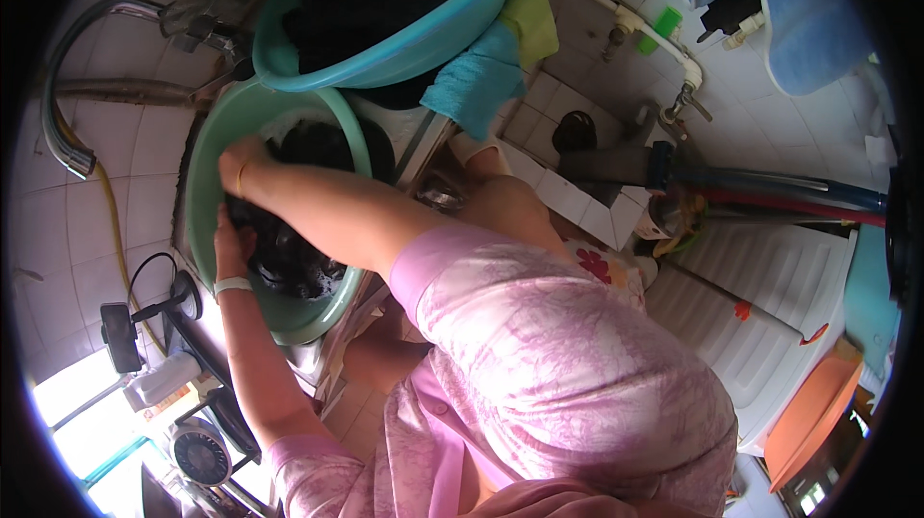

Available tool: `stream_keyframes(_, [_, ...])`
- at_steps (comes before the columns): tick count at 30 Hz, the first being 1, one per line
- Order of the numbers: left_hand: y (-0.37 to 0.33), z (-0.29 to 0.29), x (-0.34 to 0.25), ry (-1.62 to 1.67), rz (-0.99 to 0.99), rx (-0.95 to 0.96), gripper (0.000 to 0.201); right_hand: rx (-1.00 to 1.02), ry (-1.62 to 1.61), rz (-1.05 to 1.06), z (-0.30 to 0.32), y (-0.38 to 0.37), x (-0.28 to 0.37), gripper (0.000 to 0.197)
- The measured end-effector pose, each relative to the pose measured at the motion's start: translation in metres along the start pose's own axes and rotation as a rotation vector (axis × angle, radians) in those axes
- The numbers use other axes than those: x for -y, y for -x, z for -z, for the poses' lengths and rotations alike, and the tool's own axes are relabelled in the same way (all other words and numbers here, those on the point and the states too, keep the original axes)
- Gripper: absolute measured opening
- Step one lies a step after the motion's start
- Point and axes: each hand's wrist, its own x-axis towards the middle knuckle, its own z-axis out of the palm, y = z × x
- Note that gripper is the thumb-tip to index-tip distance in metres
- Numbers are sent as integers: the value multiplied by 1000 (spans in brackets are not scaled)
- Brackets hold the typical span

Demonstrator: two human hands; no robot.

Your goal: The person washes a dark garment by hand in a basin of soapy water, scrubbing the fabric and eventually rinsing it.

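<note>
Dark wet cloth (294,253) lies in suds inside a pale green basin (358,141). My right hand (243,164) reaches across to the basin's left side, with a thin gold-coloured band at its wrist. Its fingers are curled down at the cloth's edge, and their tips are partly hidden. Just below it, close to its fingers, is my left hand (231,246), with a white band at the wrist. Dark cloth shows between its thumb and fingers.
A larger blue basin (404,65) of dark cloth stands beyond the green one. Over its right side hang a blue towel (476,85) and a yellow-green cloth (531,22). A curved metal faucet (65,138) is at left, above a phone holder (123,337). Pipes (664,46) run along the tiled wall.
</note>
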Motion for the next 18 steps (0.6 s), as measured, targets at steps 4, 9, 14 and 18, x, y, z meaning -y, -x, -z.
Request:
stream_keyframes(4, [16, -38, -1, -1186, -762, -275, 42, -167, 41, -105, 5, -19, -57, 35])
stream_keyframes(9, [1, 6, 55, -1269, -698, -245, 60, 198, -75, 274, 4, 23, 4, 70])
stream_keyframes(14, [28, -45, 18, -1099, -607, -395, 72, 213, 242, -70, 6, -5, -54, 29])
stream_keyframes(18, [20, -44, 10, -427, -332, -326, 87, 148, 348, 151, -12, 6, -39, 34])
